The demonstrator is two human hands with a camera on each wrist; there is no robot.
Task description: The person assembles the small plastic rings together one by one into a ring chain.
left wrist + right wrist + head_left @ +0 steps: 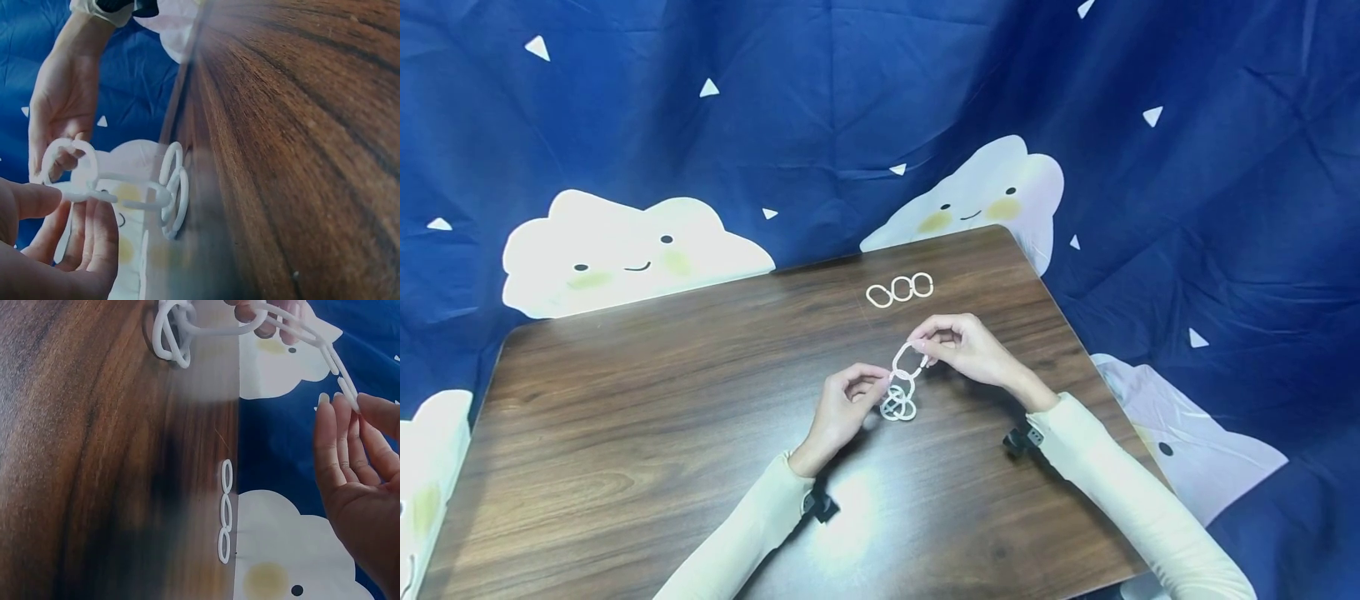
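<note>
A short chain of white oval plastic links (897, 407) hangs between the two hands, its lower links bunched at the tabletop. The left hand (842, 406) pinches one link of it between thumb and fingers, plain in the left wrist view, where the chain (174, 200) trails to the wood. Above and to the right, the right hand (966, 346) pinches the far end of the top link (898, 358). In the right wrist view that link (342, 381) shows a gap in its side, and its other end meets the neighbouring link.
Three more white links (902, 288) lie in a row farther back on the brown wooden table (647, 433). Behind the table's far edge hangs a blue cloth (820, 100) printed with clouds and triangles. Dark wrist cameras (822, 505) sit under both cuffs.
</note>
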